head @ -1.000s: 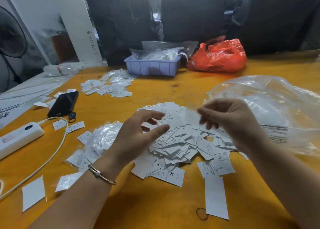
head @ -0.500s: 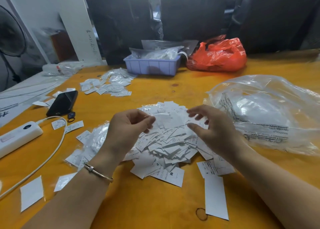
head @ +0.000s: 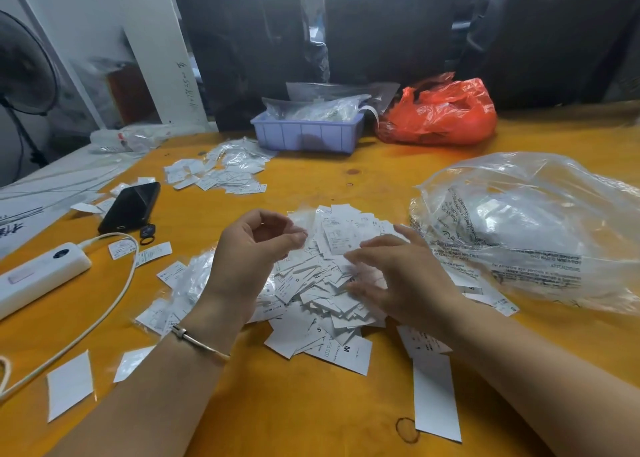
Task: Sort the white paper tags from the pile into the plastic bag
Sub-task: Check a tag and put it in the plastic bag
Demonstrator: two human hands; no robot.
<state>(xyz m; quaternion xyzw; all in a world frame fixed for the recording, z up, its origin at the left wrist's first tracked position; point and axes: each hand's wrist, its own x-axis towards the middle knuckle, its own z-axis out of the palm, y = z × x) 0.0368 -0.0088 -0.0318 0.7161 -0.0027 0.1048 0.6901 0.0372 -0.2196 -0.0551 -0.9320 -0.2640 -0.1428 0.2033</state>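
While the heap of small white rectangular paper tags lies mid-surface, just left of the crinkled clear plastic bag, the left hand is curled, apparently pinching something unclear; the right hand is spread loosely over it. Thin, slippery tags are best fanned, then pinched singly.

Your left hand is covering the left part of the pile of tags, and your right hand is hiding its right side. Whether your left fingertips are pinching a tag is too blurred for you to tell. The print on the tags is reading too small, apart from a few size letters. The plastic bag is running off the right edge, and the power strip is getting cut off at the left edge.
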